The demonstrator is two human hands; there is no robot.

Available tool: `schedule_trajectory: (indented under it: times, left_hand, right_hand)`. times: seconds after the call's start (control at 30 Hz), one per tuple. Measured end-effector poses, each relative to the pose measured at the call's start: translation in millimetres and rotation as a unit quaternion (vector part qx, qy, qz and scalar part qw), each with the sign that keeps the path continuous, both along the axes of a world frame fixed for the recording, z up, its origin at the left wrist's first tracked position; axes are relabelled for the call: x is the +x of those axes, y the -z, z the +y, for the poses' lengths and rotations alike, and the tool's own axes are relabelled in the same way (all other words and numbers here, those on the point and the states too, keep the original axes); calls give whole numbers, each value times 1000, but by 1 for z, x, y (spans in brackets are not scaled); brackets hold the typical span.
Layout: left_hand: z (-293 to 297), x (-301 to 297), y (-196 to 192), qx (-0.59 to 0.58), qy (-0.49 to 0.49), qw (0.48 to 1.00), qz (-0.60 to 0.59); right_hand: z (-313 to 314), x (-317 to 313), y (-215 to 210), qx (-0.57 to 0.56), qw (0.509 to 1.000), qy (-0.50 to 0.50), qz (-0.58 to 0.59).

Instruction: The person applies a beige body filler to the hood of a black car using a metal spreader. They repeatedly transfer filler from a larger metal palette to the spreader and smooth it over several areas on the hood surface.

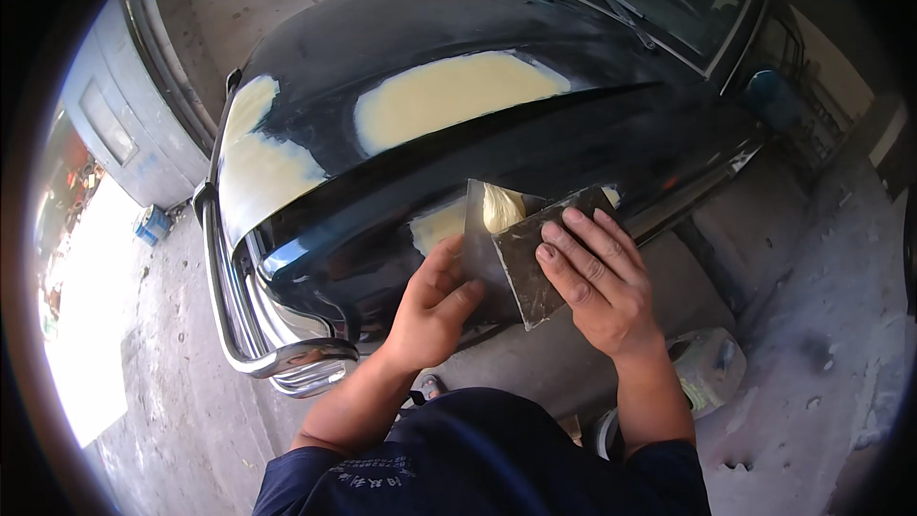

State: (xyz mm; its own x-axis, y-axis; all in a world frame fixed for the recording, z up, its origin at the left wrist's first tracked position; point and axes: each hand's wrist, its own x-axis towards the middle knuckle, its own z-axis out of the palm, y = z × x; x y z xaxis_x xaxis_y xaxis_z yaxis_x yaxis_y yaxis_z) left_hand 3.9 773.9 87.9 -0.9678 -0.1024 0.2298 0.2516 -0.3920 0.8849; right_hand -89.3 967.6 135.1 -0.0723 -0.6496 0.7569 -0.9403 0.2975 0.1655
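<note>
In front of my body, my left hand [430, 311] grips a thin dark grey putty board [480, 272] between thumb and fingers. A lump of pale yellow putty [501, 207] sits near its upper edge. My right hand [607, 287] presses its fingers flat along a dark, smeared square spreader [528, 277], whose left edge overlaps the board and touches the putty. Its thumb is hidden behind the spreader. Both tools are held above the fender of a black car [382, 29]. Behind the board, a yellowish filler patch [437, 226] shows on that fender.
Larger filler patches cover the hood [458, 100] and the front corner [267, 182]. A chrome bumper [215, 268] curves round the car's front. At left stand a blue can [151, 225] and a grey door [129, 115]. A pale plastic container [707, 370] lies by my right forearm.
</note>
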Motion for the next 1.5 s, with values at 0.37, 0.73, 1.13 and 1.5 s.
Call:
schedule_trajectory:
  times: [0.37, 0.73, 1.13, 1.5]
  left_hand:
    - [-34, 7, -5, -394, -284, 855, 185]
    - [-120, 48, 49, 240, -105, 964, 43]
    - [-139, 59, 73, 308, -112, 944, -17]
    - [-141, 56, 75, 300, -124, 946, -12]
  right_hand:
    - [-15, -42, 18, -7, 983, -70, -171]
    - [-163, -142, -71, 134, 964, -39, -226]
    - [-310, -201, -54, 294, 933, 10, -208]
    - [-333, -211, -50, 301, 932, -12, -203]
